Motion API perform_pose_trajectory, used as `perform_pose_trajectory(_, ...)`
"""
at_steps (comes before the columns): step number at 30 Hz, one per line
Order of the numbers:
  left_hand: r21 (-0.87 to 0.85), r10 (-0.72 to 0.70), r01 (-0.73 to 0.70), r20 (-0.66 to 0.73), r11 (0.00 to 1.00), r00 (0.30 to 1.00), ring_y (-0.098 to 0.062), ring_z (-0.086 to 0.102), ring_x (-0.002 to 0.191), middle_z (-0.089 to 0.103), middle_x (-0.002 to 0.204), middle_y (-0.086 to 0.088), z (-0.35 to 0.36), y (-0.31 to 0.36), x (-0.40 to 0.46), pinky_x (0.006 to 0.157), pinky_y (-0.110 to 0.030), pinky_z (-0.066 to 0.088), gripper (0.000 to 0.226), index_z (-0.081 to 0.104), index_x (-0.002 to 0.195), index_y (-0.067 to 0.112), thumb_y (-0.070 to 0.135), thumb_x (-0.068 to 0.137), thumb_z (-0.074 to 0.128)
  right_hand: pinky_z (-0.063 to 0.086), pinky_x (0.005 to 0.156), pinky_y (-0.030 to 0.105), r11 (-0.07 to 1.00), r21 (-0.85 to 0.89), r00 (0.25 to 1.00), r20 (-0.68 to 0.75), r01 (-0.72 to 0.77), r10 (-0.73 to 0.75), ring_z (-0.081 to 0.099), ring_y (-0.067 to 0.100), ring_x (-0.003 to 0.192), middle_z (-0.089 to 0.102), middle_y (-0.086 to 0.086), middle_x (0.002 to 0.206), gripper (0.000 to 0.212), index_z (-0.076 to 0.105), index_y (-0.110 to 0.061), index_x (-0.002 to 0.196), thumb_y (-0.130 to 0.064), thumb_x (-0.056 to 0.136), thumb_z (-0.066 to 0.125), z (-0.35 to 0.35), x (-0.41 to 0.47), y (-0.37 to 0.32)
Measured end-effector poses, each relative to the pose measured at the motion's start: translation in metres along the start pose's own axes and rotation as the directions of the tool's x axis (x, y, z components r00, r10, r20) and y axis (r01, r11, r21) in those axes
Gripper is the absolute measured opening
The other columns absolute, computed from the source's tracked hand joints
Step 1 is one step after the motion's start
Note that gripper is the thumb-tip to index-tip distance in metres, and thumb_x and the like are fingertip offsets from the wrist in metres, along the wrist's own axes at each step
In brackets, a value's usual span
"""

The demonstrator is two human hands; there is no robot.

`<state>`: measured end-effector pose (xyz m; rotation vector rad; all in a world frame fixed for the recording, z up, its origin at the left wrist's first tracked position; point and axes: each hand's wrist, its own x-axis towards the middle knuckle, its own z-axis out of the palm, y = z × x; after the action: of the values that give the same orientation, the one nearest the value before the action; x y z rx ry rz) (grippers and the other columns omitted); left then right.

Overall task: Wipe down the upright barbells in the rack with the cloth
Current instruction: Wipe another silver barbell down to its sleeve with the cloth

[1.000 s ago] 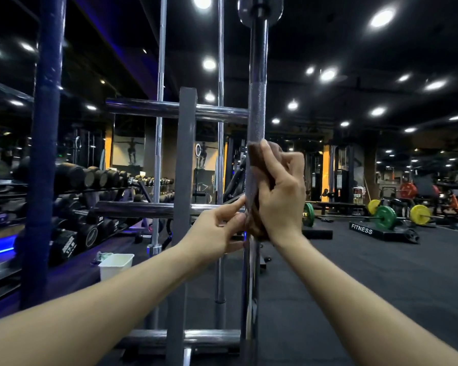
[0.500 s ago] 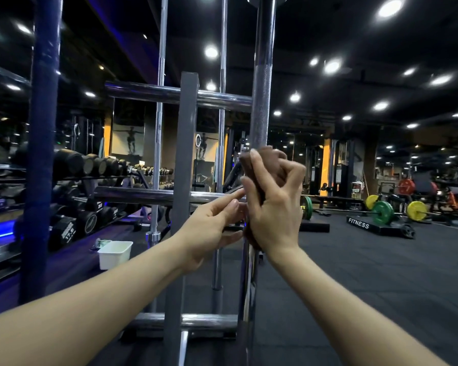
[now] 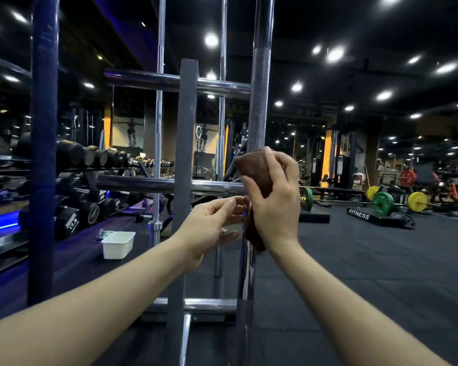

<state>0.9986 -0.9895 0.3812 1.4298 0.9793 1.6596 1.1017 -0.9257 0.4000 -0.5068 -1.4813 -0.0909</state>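
Vertically, the barbell (image 3: pixel 259 96) runs through the right hand (image 3: pixel 276 204), whose grip pinches the cloth (image 3: pixel 254 170) round it; the left hand (image 3: pixel 209 228), fingers loosely spread, touches the cloth's lower edge.
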Motion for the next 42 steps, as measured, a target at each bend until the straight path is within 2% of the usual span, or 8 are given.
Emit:
perform_pose_trajectory(4, 0.000, -0.011, 0.011, -0.007, 1.000, 1.000, -0.002, 0.063, 0.092, 0.068, 0.094, 0.006, -0.002, -0.009, -0.003, 0.072, -0.025, 0.049, 0.023, 0.065, 0.106, 0.019, 0.021, 0.100, 0.043, 0.023, 0.094, -0.005, 0.998, 0.068, 1.000, -0.013, 0.007, -0.006, 0.040, 0.001, 0.118, 0.049, 0.009, 0.132, 0.057, 0.051, -0.009, 0.136, -0.024, 0.083, 0.066, 0.001, -0.047, 0.016)
perform_pose_trajectory(10, 0.016, -0.038, 0.038, -0.021, 0.999, 0.999, -0.001, 0.061, 0.086, 0.064, 0.094, 0.004, 0.003, -0.009, -0.010, 0.062, -0.017, 0.050, 0.021, 0.065, 0.100, 0.022, 0.022, 0.099, 0.044, 0.036, 0.101, 0.015, 0.997, 0.061, 0.999, 0.013, 0.049, -0.049, 0.051, 0.019, 0.119, 0.055, 0.007, 0.130, 0.054, 0.058, -0.010, 0.129, -0.036, 0.082, 0.060, -0.010, -0.036, 0.011)
perform_pose_trajectory(16, 0.022, -0.017, 0.018, -0.020, 1.000, 1.000, -0.010, 0.060, 0.100, 0.066, 0.100, 0.001, -0.004, -0.009, -0.003, 0.074, -0.026, 0.050, 0.024, 0.066, 0.108, 0.019, 0.025, 0.098, 0.044, 0.034, 0.105, 0.020, 0.995, 0.080, 0.994, -0.095, 0.056, -0.048, 0.047, 0.018, 0.121, 0.053, 0.002, 0.133, 0.049, 0.057, -0.011, 0.131, -0.026, 0.085, 0.065, 0.005, -0.029, 0.014)
perform_pose_trajectory(22, -0.027, -0.041, 0.041, -0.010, 0.999, 0.999, -0.007, 0.060, 0.098, 0.068, 0.104, 0.006, 0.002, -0.025, -0.013, 0.084, -0.031, 0.049, 0.024, 0.064, 0.110, 0.027, 0.023, 0.099, 0.043, 0.045, 0.098, 0.036, 0.994, 0.108, 1.000, 0.020, 0.003, -0.005, 0.053, 0.018, 0.115, 0.056, 0.001, 0.126, 0.049, 0.058, -0.011, 0.128, -0.025, 0.082, 0.064, -0.010, -0.099, 0.033)
perform_pose_trajectory(29, 0.002, -0.051, 0.051, -0.026, 0.999, 0.998, -0.006, 0.059, 0.096, 0.067, 0.099, 0.007, 0.002, -0.022, -0.015, 0.079, -0.027, 0.046, 0.025, 0.064, 0.111, 0.027, 0.027, 0.100, 0.042, 0.044, 0.084, 0.030, 0.999, -0.013, 0.998, 0.046, -0.040, 0.040, 0.054, 0.022, 0.108, 0.052, 0.007, 0.129, 0.048, 0.053, -0.010, 0.131, -0.025, 0.086, 0.064, -0.004, -0.011, 0.002)
perform_pose_trajectory(35, -0.017, -0.052, 0.052, -0.038, 0.999, 0.998, -0.004, 0.060, 0.100, 0.069, 0.100, 0.012, 0.001, -0.033, -0.020, 0.080, -0.027, 0.048, 0.025, 0.064, 0.106, 0.032, 0.026, 0.100, 0.041, 0.028, 0.093, -0.001, 0.988, 0.098, 0.989, 0.093, -0.120, 0.111, 0.051, 0.012, 0.114, 0.057, 0.007, 0.127, 0.048, 0.055, -0.008, 0.130, -0.020, 0.083, 0.060, -0.006, -0.083, 0.024)
perform_pose_trajectory(39, -0.036, -0.073, 0.071, -0.060, 0.997, 0.995, 0.001, 0.060, 0.093, 0.070, 0.089, 0.017, 0.007, -0.041, -0.032, 0.081, -0.026, 0.047, 0.025, 0.064, 0.103, 0.032, 0.024, 0.100, 0.041, 0.039, 0.093, 0.016, 0.986, 0.064, 0.961, 0.241, -0.154, 0.135, 0.056, 0.016, 0.110, 0.060, 0.003, 0.121, 0.045, 0.058, -0.010, 0.124, -0.023, 0.081, 0.061, -0.022, -0.096, 0.027)
perform_pose_trajectory(42, -0.038, -0.086, 0.084, -0.060, 0.996, 0.995, 0.002, 0.060, 0.090, 0.067, 0.092, 0.014, 0.010, -0.038, -0.036, 0.079, -0.024, 0.047, 0.024, 0.063, 0.106, 0.029, 0.024, 0.101, 0.041, 0.041, 0.091, 0.023, 0.992, 0.035, 0.970, 0.215, -0.124, 0.113, 0.056, 0.019, 0.106, 0.061, 0.005, 0.118, 0.039, 0.059, -0.008, 0.121, -0.019, 0.083, 0.065, -0.021, -0.048, 0.015)
